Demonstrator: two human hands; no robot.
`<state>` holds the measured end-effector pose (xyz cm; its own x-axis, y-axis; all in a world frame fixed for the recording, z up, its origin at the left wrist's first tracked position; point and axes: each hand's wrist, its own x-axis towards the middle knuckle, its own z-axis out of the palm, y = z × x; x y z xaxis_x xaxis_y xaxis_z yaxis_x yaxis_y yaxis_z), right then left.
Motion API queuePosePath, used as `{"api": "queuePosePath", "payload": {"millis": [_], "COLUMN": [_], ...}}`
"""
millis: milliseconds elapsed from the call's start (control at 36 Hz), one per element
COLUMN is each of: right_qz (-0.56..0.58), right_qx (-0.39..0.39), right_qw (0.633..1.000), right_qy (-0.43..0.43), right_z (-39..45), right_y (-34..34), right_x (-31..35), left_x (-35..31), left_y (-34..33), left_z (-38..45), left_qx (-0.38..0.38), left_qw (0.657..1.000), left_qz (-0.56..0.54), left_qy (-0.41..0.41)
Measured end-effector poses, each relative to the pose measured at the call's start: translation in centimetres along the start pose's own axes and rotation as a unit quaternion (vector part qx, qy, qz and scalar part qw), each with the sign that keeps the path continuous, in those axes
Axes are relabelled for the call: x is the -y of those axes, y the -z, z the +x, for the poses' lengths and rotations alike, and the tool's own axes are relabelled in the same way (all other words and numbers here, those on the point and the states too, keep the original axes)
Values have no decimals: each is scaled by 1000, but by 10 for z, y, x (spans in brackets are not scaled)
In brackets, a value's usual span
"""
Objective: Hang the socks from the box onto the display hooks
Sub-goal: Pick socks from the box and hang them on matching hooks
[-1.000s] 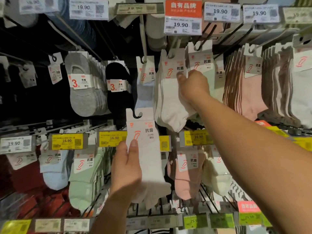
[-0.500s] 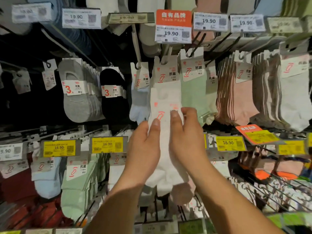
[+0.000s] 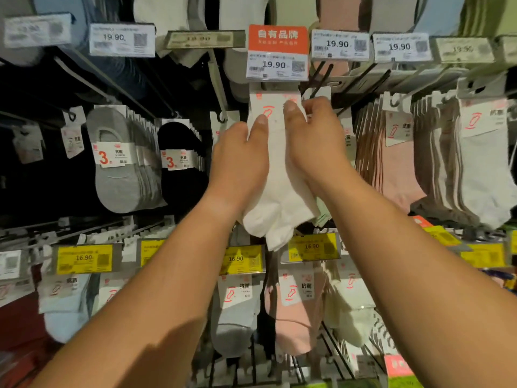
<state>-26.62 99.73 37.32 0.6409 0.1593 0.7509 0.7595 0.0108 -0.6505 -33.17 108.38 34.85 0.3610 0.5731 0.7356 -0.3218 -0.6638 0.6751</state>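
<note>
Both forearms reach up from the bottom edge. Left hand [image 3: 237, 161] grips the white sock pack [image 3: 275, 175], thumb on its front, fingers behind. Right hand [image 3: 316, 144] pinches the pack's card top, thumb in front (fingers curled behind). Pack sits directly below the orange price sign [image 3: 277, 53], its top edge at the sign's bottom. Hook contact: cannot tell. Grey socks [image 3: 126, 169] hang left of the sign, pink socks [image 3: 397, 161] right.
</note>
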Motion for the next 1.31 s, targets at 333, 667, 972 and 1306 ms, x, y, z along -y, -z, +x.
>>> {"api": "queuePosePath", "payload": {"millis": [333,667,972,1306], "right_qz": [-52,-153,-45,-105], "right_qx": [31,40,156,244], "right_qw": [997,987,975,953], "right_qy": [-49,-7,-150,-145], "right_z": [16,-8,4,-11], "right_y": [-19,-33,-44,-40], "right_x": [-21,-59,-70,-91], "left_x": [28,65,93,115], "left_y": [-13,-17,-36,-2], "left_z": [19,19,33,36], "left_qx": [39,12,167,333], "left_qw": [997,989,960,923], "left_qz": [50,142,-137,-47], "left_qy": [41,32,178,188]}}
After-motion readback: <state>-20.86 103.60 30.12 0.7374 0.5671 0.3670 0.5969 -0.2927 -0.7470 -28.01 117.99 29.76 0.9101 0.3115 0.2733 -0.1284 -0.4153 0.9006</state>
